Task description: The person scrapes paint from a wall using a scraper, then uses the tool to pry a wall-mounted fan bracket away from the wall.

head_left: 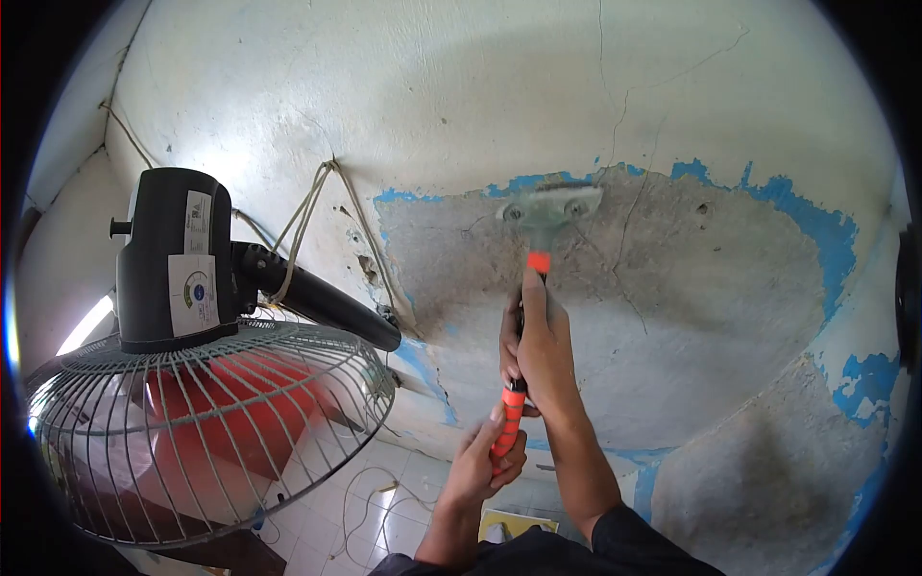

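A long-handled scraper (549, 217) has its wide head against the wall, at the upper edge of a bare grey patch (461, 250) bordered by blue and cream paint. My right hand (540, 336) is wrapped round the upper part of its black and orange handle, just below the head. Lower down, my left hand (488, 455) grips the orange end of the handle. The scraper head looks slightly blurred.
A black fan (178, 259) with a wire cage and red blades hangs close on the left, its arm reaching toward the wall. Cords (312, 202) loop from a nail beside it. Below are floor tiles (423, 470), a cable and a yellow object (519, 523).
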`<state>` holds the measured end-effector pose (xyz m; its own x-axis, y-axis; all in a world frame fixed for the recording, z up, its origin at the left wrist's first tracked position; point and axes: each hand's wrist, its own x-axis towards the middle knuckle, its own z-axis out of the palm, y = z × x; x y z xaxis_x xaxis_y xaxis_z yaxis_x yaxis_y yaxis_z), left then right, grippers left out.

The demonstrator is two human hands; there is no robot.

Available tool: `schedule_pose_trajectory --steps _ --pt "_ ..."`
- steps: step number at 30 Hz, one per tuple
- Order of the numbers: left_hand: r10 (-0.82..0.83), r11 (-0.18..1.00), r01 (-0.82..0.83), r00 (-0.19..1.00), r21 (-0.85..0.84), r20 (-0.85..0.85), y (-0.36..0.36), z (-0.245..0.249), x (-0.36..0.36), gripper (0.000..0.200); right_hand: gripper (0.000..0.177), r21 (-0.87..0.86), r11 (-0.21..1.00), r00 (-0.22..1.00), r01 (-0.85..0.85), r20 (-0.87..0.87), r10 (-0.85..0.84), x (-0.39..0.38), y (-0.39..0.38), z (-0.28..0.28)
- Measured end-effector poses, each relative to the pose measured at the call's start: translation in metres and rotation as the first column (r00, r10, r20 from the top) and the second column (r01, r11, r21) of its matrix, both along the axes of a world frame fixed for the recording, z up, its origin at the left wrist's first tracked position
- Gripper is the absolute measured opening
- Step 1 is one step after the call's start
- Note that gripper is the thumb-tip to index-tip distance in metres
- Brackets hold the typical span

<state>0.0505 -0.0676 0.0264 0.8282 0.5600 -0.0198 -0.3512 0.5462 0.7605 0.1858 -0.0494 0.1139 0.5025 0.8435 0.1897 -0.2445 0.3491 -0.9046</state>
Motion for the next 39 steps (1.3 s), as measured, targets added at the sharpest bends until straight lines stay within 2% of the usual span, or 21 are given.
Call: schedule_pose_trajectory --steps 13,16,37,39 --pt "0.018 0.999 -0.019 1.000 -0.029 -0.012 0.001 -0.005 -0.006 0.051 0.046 0.038 0.996 0.997 -0.074 -0.005 0.075 -0.005 0.006 -0.009" --pt "0.005 1.000 -0.005 1.000 -0.013 0.027 0.005 0.002 -0.008 0.051 0.048 -0.002 0.998 0.998 -0.056 -0.012 0.056 -0.006 0.007 0.004" --pt "0.020 0.999 -0.017 0.996 0.036 -0.083 0.013 0.004 -0.011 0.053 0.045 0.074 0.996 0.999 -0.043 -0.002 0.043 -0.005 0.010 -0.009" --pt "0.025 0.998 -0.020 0.996 0.062 -0.090 0.015 0.006 -0.013 0.054 0.045 0.073 0.997 1.000 -0.018 -0.004 0.019 -0.005 0.012 0.005"
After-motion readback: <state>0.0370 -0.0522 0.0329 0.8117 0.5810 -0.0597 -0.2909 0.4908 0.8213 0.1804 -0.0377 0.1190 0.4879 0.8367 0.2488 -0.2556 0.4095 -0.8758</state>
